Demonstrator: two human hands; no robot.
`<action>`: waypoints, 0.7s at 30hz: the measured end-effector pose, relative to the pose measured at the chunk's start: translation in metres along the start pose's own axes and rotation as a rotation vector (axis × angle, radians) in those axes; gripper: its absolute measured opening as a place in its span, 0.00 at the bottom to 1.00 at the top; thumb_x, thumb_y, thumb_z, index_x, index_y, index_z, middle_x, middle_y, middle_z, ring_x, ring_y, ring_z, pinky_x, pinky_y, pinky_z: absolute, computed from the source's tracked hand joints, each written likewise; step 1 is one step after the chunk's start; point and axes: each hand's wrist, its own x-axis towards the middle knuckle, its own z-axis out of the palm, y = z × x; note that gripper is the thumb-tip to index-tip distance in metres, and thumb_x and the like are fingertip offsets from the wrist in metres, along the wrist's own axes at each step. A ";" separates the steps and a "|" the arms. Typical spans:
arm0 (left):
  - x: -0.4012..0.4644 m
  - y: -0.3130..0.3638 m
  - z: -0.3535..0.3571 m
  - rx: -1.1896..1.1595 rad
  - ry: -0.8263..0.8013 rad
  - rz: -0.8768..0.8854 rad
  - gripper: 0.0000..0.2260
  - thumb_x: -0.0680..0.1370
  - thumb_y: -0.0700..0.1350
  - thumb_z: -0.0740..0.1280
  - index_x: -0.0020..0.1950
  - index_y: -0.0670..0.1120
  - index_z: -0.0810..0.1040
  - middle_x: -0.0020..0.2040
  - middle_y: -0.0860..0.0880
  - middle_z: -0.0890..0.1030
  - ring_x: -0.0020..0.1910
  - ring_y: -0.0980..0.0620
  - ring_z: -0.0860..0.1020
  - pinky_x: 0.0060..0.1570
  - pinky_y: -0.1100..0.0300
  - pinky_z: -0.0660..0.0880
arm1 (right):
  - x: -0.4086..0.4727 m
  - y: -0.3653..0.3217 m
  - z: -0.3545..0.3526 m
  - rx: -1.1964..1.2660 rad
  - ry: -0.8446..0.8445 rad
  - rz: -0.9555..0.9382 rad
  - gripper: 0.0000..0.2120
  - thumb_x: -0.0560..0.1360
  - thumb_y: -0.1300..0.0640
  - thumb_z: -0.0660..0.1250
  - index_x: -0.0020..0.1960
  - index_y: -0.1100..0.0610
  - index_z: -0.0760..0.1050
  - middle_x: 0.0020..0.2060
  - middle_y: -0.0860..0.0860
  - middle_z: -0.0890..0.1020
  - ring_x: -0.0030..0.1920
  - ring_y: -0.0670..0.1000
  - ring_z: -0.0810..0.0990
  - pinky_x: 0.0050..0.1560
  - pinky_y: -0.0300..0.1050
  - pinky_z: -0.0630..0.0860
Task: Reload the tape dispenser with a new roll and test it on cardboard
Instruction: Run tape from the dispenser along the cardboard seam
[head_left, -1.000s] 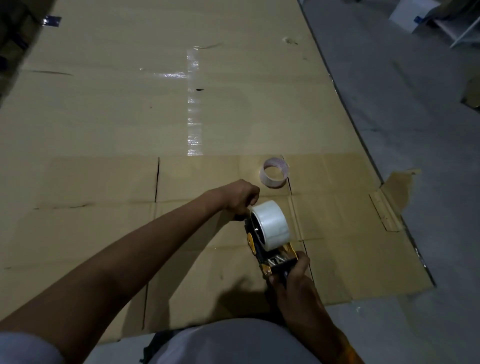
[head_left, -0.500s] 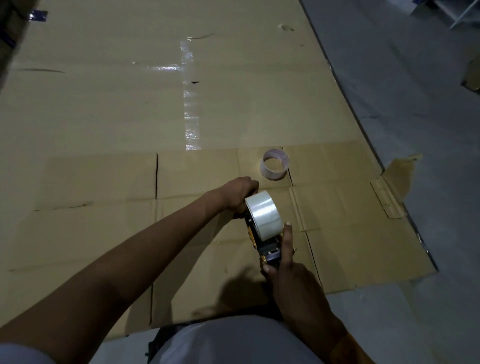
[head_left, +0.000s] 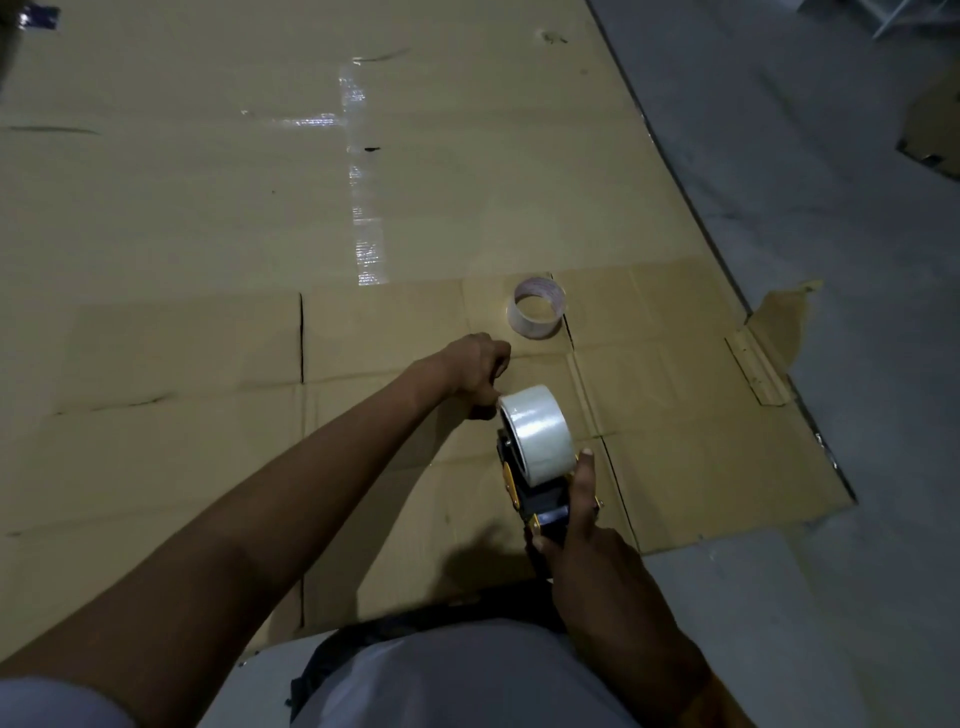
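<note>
Gripping tape dispenser (head_left: 540, 499): right hand (head_left: 587, 540) | left hand (head_left: 475, 371) fingers curled beside new roll (head_left: 537, 434)

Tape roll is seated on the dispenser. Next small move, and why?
Probably draw the free end off the new roll with the left hand, pinched at the roll's far edge, towards the front of the dispenser. The right hand already grips the dispenser, and no tape looks threaded yet.

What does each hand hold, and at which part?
The right hand holds the tape dispenser by its handle. The left hand pinches something beside the new roll; what exactly cannot be told.
</note>
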 end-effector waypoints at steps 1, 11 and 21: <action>0.001 0.002 0.000 -0.010 -0.012 -0.009 0.21 0.61 0.51 0.80 0.45 0.47 0.73 0.46 0.45 0.77 0.46 0.38 0.81 0.44 0.48 0.82 | -0.001 0.002 0.000 -0.002 -0.009 0.001 0.49 0.84 0.47 0.62 0.78 0.43 0.21 0.59 0.52 0.85 0.52 0.55 0.84 0.51 0.50 0.78; -0.002 0.005 0.017 0.092 0.060 -0.057 0.33 0.69 0.61 0.78 0.64 0.41 0.75 0.58 0.37 0.75 0.56 0.37 0.76 0.56 0.45 0.79 | -0.004 0.002 -0.005 -0.054 0.021 -0.024 0.50 0.83 0.51 0.65 0.80 0.46 0.24 0.55 0.54 0.85 0.51 0.56 0.85 0.52 0.54 0.81; -0.013 0.000 0.018 -0.011 0.130 0.057 0.18 0.70 0.55 0.73 0.47 0.49 0.68 0.47 0.46 0.70 0.48 0.39 0.75 0.48 0.49 0.74 | 0.008 -0.017 -0.029 -0.119 -0.104 -0.053 0.50 0.82 0.51 0.67 0.83 0.57 0.30 0.54 0.56 0.85 0.40 0.48 0.74 0.45 0.44 0.70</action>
